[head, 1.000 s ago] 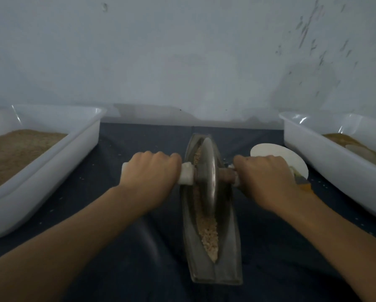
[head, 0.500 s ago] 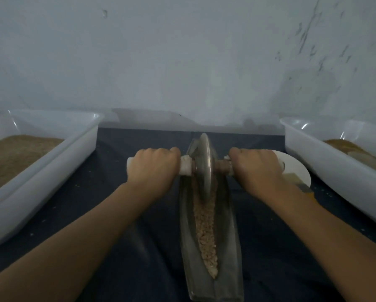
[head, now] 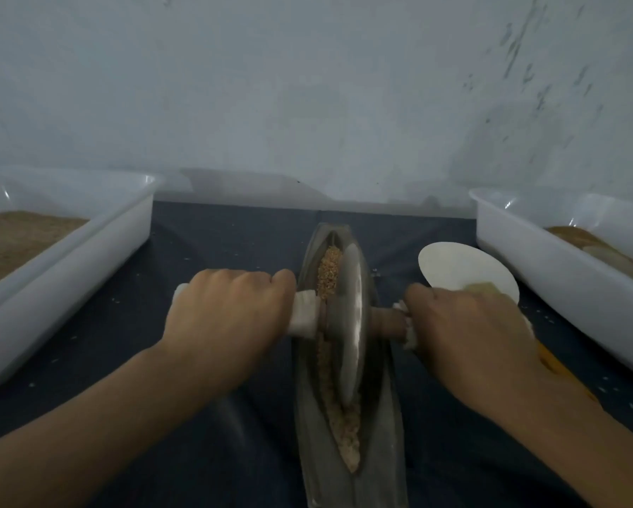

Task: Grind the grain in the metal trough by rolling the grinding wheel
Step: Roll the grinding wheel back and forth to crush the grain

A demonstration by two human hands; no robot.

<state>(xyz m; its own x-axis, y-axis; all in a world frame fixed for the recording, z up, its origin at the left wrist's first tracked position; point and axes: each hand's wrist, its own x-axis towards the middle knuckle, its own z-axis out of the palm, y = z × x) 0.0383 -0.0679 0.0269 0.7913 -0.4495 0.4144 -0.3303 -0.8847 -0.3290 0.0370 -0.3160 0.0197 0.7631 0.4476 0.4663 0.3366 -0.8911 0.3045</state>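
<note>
The grinding wheel [head: 348, 324] stands on edge in the metal trough [head: 381, 416], about midway along it, having rolled back toward the person from the far end where it sat half a second ago. The left hand [head: 227, 324] is clenched around the white-wrapped handle on the wheel's left side, and the right hand [head: 465, 335] grasps the handle on the wheel's right side (its brown axle shows bare between wheel and knuckles). The return stroke has uncovered a strip of coarse, golden grain [head: 329, 273] beyond the wheel, while paler, finer-looking meal lies on the near side of the wheel, tapering to the trough's near tip. Judging by that contrast, the grinding is under way but unfinished: the far grain probably needs more passes.

To the wheel's right, a white round disc [head: 461, 269] lies on the dark cloth, partly behind the right hand. Well apart to the wheel's left stands a white tub [head: 98, 221] holding brown grain; another white tub [head: 549, 251] stands well to its right.
</note>
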